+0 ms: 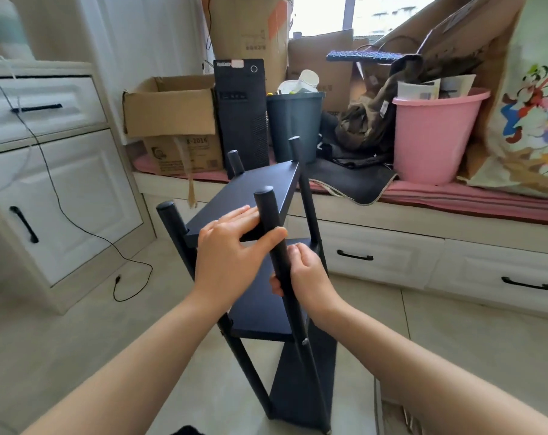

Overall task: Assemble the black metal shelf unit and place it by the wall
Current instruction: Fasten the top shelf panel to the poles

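The black metal shelf unit (260,189) stands on the tiled floor in front of me, with three flat shelves and four round posts. My left hand (232,249) lies on the near end of the top shelf, fingers straight, thumb against the near right post (268,215). My right hand (304,277) grips that same post lower down, between the top and middle shelves. A screw head (304,341) shows on the post below the middle shelf.
A window seat with drawers (392,246) runs behind the shelf, loaded with cardboard boxes (169,105), a black computer tower (241,111), a dark bin (294,120) and a pink bucket (432,133). A white cabinet (46,183) stands left, and a black cable (125,277) trails on the floor.
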Motion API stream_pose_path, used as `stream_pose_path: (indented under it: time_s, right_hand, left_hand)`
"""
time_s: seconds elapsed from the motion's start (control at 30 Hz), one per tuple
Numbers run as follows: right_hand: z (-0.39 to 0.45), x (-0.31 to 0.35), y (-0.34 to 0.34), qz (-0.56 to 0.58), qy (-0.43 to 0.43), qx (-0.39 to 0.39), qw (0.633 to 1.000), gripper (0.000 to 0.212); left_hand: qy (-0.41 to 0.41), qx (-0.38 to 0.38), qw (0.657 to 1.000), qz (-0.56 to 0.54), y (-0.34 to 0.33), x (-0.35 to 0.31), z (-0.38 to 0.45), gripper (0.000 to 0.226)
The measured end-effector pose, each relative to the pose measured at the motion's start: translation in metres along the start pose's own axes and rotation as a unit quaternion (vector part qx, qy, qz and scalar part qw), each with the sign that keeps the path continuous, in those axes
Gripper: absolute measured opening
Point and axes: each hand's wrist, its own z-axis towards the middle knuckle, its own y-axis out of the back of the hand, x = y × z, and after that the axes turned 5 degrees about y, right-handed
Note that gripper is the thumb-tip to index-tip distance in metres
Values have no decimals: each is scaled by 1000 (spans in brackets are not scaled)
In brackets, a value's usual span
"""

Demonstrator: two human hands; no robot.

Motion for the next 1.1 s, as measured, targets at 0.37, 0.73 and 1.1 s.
stream_pose_path:
  time_s: [0.37, 0.73, 1.1]
  right_hand:
    - [34, -11, -110, -52, -13, 79, 995, 26]
    - [18, -105, -213, -160, -102, 190, 963, 23]
    - [-15, -198, -220, -258, -127, 285, 914, 23]
  left_hand:
    - [117, -62, 982, -135, 84, 93, -9, 11]
    - [347, -150, 876, -298, 119, 240, -127, 49]
    - [483, -125, 796, -342, 100, 320, -221, 51]
